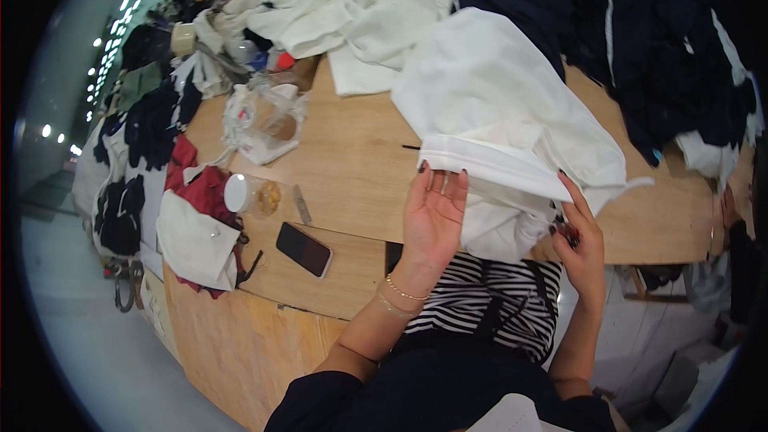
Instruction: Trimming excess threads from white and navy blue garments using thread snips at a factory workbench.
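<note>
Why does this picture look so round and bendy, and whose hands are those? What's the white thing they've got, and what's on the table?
There's no robot here, just a person's bare hands. The picture comes from a wide camera on their head, looking down; its lens makes straight edges bend. The left hand and right hand hold a white garment by its band. Something small and red is by the right palm, too unclear to name. The wooden table also has a smartphone, a clear jar and navy garments.
</note>
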Motion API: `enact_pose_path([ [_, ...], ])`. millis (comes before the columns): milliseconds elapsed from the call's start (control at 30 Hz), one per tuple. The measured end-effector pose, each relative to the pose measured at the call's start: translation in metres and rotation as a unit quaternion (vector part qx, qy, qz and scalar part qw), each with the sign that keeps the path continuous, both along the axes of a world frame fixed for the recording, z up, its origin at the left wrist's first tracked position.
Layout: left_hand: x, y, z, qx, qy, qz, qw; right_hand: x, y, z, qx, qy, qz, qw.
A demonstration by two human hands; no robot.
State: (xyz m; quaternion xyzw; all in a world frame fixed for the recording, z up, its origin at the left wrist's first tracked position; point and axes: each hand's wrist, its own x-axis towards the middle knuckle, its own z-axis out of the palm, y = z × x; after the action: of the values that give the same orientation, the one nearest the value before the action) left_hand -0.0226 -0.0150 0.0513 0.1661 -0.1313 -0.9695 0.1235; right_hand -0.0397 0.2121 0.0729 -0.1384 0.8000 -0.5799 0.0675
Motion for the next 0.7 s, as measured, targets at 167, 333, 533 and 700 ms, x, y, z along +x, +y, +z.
enact_pose_path([
  [167, -0.021, 0.006, -0.016, 0.013, 0.071, 0.01, 0.997, 0.014, 0.001, -0.012, -0.021, 0.042, -0.004, 0.999],
  [333, -0.008, -0.003, 0.052, -0.608, 0.091, 0.198, 0.763, -0.004, 0.009, 0.01, -0.065, 0.234, -0.073, 0.967],
  [533, -0.016, -0.005, 0.036, -0.417, 0.061, 0.081, 0.903, -0.002, 0.025, 0.009, -0.011, 0.203, -0.089, 0.975],
  [700, -0.027, -0.003, 0.002, -0.152, -0.03, -0.047, 0.987, 0.005, 0.032, -0.023, 0.001, 0.041, -0.062, 0.997],
])
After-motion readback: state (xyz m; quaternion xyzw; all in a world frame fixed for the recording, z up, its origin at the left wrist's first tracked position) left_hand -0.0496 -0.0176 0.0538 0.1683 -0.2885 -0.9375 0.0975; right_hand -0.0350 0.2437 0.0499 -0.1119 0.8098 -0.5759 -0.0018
